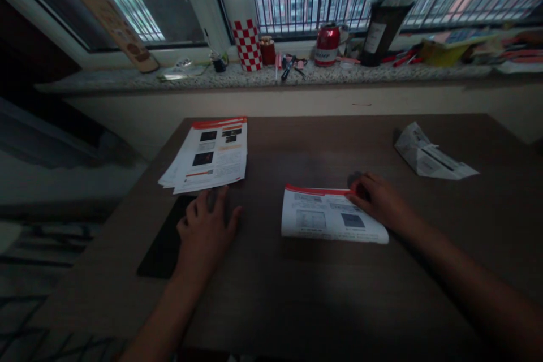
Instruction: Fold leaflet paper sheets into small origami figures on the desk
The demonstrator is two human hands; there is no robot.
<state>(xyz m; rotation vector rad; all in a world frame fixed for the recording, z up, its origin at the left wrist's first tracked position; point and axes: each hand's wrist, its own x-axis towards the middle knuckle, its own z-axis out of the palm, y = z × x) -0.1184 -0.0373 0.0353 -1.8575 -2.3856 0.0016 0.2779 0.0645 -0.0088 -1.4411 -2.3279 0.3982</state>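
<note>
My right hand (375,198) pinches the top right corner of a printed sheet of paper (314,215) with a red band along its upper edge. The sheet is bent over in a soft curve, its rounded fold facing me. Fingers apart, my left hand (207,223) rests over the edge of a flat black rectangular thing (161,249) and holds nothing. Just beyond its fingertips lies a stack of printed sheets (216,158) with red headers. A folded paper shape (432,155) sits at the far right of the table.
The brown table (271,294) stands against the wall under a window. Along the stone sill (186,80) are a red-checked white bottle (244,22), a red can (327,45), a dark pouch (379,34), a cardboard piece (112,20) and assorted clutter.
</note>
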